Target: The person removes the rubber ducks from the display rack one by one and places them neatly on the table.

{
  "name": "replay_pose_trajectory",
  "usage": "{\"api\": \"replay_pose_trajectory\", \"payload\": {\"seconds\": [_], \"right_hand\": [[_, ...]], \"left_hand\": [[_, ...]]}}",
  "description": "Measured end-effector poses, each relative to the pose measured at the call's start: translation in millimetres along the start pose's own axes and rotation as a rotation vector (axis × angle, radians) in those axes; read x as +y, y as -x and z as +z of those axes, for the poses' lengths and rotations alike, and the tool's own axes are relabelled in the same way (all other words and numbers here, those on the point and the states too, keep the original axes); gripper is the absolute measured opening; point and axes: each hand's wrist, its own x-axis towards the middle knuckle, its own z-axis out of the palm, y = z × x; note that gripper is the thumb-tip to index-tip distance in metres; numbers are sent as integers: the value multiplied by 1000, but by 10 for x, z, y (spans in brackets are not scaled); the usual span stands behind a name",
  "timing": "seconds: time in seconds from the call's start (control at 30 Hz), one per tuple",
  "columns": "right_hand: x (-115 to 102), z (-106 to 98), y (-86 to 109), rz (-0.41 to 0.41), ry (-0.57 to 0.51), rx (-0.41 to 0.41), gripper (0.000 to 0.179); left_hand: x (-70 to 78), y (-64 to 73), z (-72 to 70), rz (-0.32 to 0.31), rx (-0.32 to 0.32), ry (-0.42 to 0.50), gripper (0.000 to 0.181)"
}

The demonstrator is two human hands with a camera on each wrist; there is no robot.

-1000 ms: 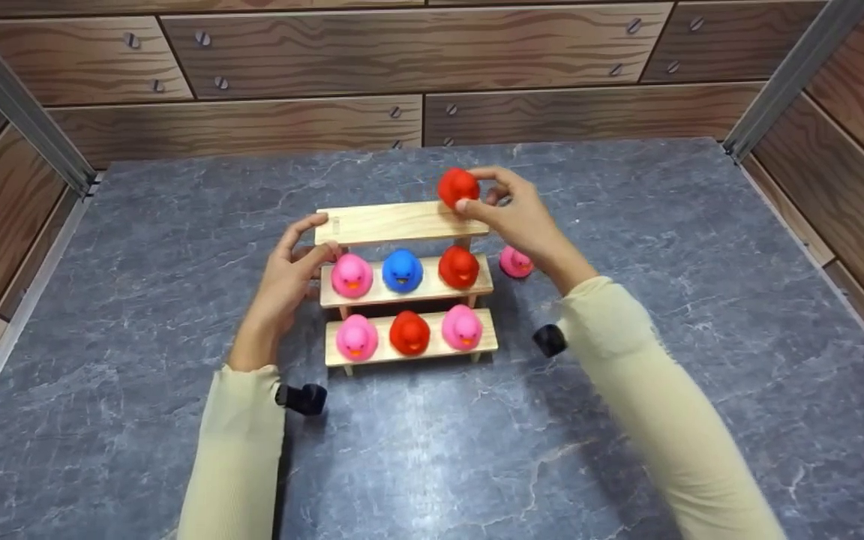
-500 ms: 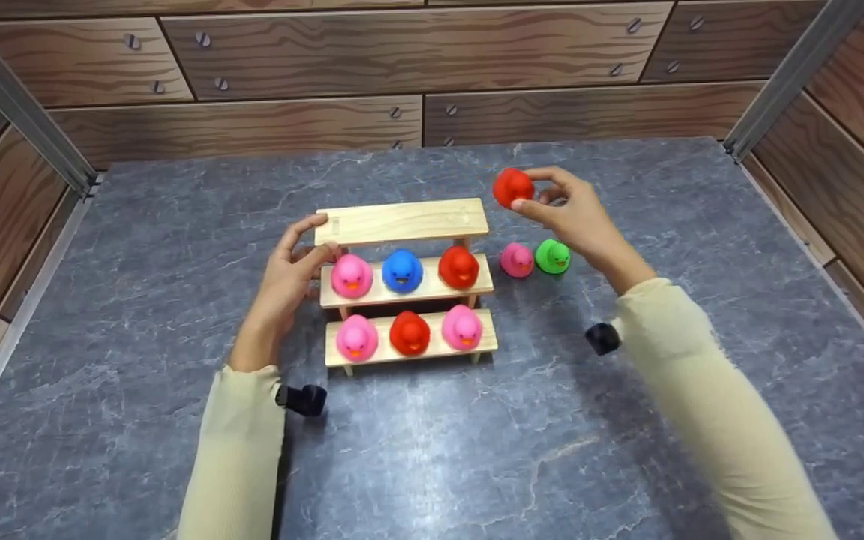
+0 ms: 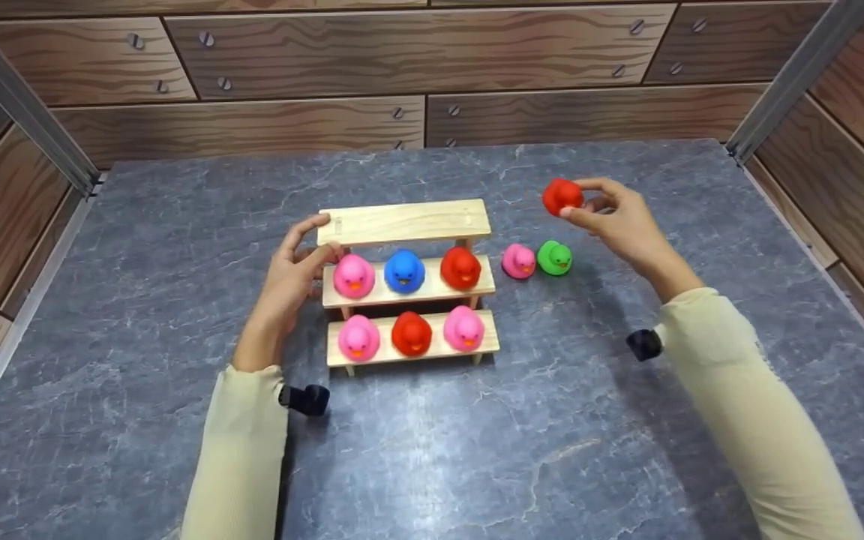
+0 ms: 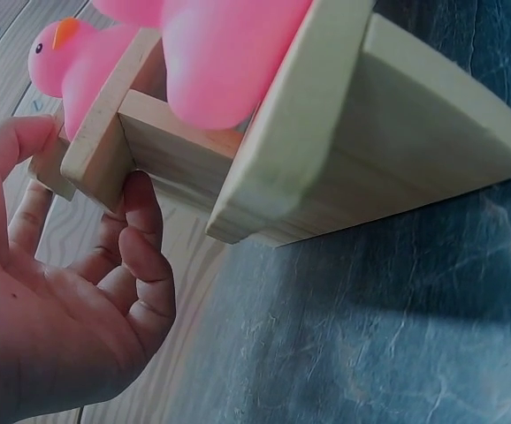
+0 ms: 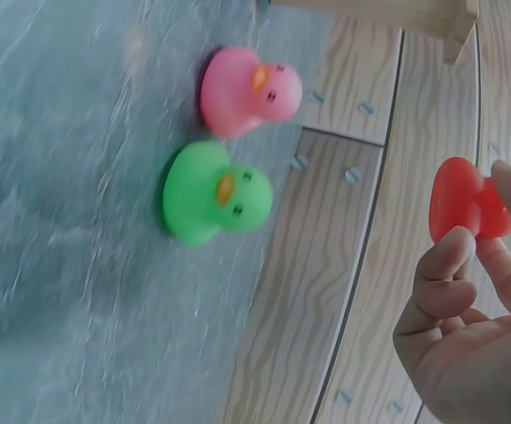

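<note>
A three-tier wooden display stand (image 3: 402, 223) stands mid-table, its top board bare. My left hand (image 3: 293, 274) grips its left end; in the left wrist view the fingers (image 4: 141, 212) curl against the end of a board. On the middle tier sit a pink duck (image 3: 354, 276), a blue duck (image 3: 404, 271) and a red duck (image 3: 460, 268). The bottom tier bears a pink duck (image 3: 358, 337), a red duck (image 3: 411, 334) and another pink duck (image 3: 464, 328). My right hand (image 3: 623, 223) pinches a red rubber duck (image 3: 562, 196) in the air, right of the stand.
On the table (image 3: 417, 450), right of the stand, a pink duck (image 3: 518, 261) and a green duck (image 3: 554, 258) stand side by side. Wood-patterned panels (image 3: 417, 56) wall the table at the back and sides.
My right hand has carried the red duck rightward from above the top board's right end, uncovering the green duck. The left hand stays in place on the stand.
</note>
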Motion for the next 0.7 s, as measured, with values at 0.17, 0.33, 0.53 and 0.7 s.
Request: {"api": "replay_pose_trajectory", "payload": {"seconds": [0.17, 0.33, 0.53, 0.7], "right_hand": [[143, -112, 17, -15, -20, 45, 52], [290, -197, 39, 4, -4, 55, 51], [437, -238, 59, 33, 24, 36, 56], [545, -246, 75, 55, 22, 30, 55]], "left_hand": [[-9, 0, -3, 12, -1, -2, 48], [-8, -3, -1, 16, 0, 8, 48], [-9, -1, -5, 14, 8, 3, 48], [-15, 0, 2, 15, 2, 23, 48]]}}
